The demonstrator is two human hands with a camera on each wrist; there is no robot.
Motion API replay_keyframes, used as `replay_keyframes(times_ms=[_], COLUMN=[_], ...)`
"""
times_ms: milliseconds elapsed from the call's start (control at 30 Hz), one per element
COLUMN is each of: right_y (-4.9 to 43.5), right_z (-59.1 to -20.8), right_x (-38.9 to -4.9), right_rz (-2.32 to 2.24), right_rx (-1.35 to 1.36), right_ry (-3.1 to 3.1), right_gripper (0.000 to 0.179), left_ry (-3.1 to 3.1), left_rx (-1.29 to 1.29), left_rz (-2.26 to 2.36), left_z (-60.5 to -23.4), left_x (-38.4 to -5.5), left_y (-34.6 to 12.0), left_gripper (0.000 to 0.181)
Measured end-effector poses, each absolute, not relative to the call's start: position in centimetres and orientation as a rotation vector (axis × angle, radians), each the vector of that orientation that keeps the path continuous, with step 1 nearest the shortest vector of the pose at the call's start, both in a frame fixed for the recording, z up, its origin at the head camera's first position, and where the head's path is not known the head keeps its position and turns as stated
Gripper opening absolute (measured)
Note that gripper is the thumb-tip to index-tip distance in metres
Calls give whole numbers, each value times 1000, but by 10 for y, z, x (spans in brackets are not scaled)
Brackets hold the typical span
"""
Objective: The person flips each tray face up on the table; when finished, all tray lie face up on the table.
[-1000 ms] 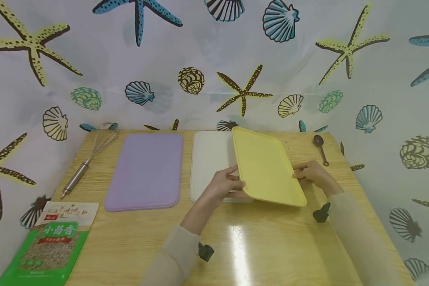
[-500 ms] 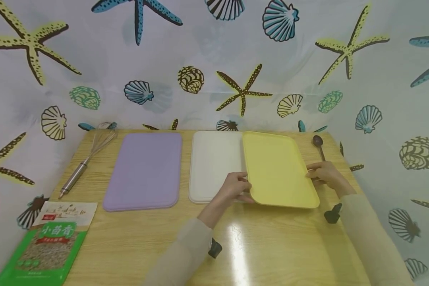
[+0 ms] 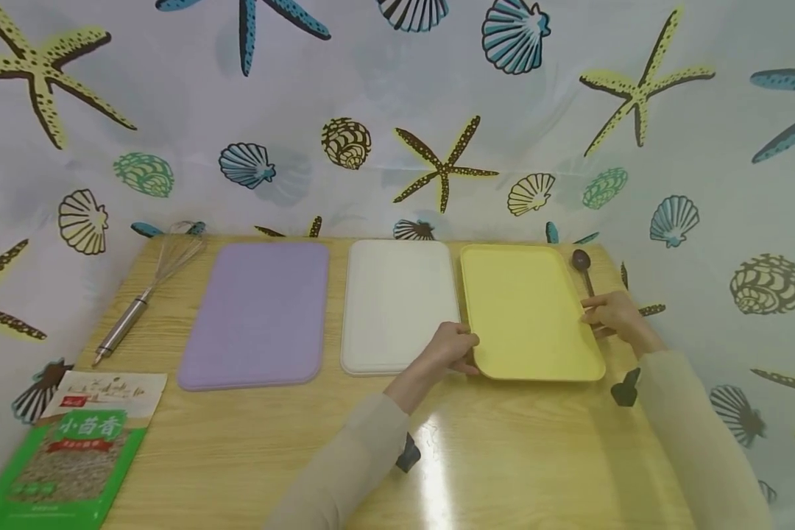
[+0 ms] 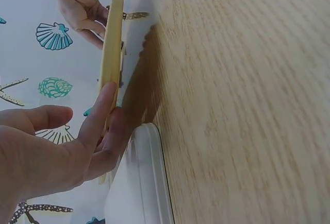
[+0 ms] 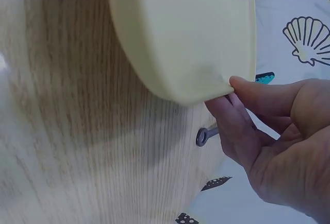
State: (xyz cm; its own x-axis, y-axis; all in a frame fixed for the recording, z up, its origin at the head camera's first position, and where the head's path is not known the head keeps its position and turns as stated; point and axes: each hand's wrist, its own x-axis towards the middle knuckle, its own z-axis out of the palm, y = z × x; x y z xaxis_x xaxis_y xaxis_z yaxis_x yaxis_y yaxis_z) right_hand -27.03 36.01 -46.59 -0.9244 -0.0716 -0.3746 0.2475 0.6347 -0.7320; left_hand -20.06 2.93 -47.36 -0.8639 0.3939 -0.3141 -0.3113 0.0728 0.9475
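A yellow tray [image 3: 530, 309] with a low raised rim lies to the right on the wooden table. My left hand [image 3: 442, 346] has its fingers at the tray's left edge near the front corner. In the left wrist view, these fingers bend under the edge while the thumb stands off above it. There, a shadow fills a gap beneath the tray. At the opposite edge my right hand [image 3: 617, 316] pinches the rim, thumb on top and fingers below, as the right wrist view shows. Directly left of the yellow tray is a white tray [image 3: 397, 309], then a purple tray [image 3: 258, 309].
Beside the right hand lies a dark brown spoon [image 3: 581, 260], its handle partly covered. A whisk [image 3: 122, 324] with a metal handle lies on the left. Below it sits a green and white bag of seeds [image 3: 73, 456]. A patterned cloth [image 3: 371, 73] hangs behind the table.
Both hands have carried the yellow tray rightward and lowered it. It no longer overlaps the white tray and its tilt has levelled out. The view has shifted slightly.
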Motion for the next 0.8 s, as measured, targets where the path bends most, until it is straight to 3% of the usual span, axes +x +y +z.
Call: replay_keyframes(times_ms=[100, 467, 733, 800], right_y=[361, 369, 369, 369], right_z=[-464, -470, -475, -476], right_x=[-274, -271, -278, -280], right_rz=[-1191, -1147, -1157, -1134], right_rx=[149, 185, 234, 245], right_ry=[2507, 2538, 2594, 2629], right_gripper=[49, 50, 47, 46], left_ry=[1860, 1962, 1960, 1957], left_rx=[48, 26, 38, 9], left_rz=[1848, 1768, 1746, 1749], left_z=[-475, -483, -484, -483], left_x=[-203, -203, -202, -203], left_y=[35, 56, 64, 66], left_gripper=[38, 39, 20, 5])
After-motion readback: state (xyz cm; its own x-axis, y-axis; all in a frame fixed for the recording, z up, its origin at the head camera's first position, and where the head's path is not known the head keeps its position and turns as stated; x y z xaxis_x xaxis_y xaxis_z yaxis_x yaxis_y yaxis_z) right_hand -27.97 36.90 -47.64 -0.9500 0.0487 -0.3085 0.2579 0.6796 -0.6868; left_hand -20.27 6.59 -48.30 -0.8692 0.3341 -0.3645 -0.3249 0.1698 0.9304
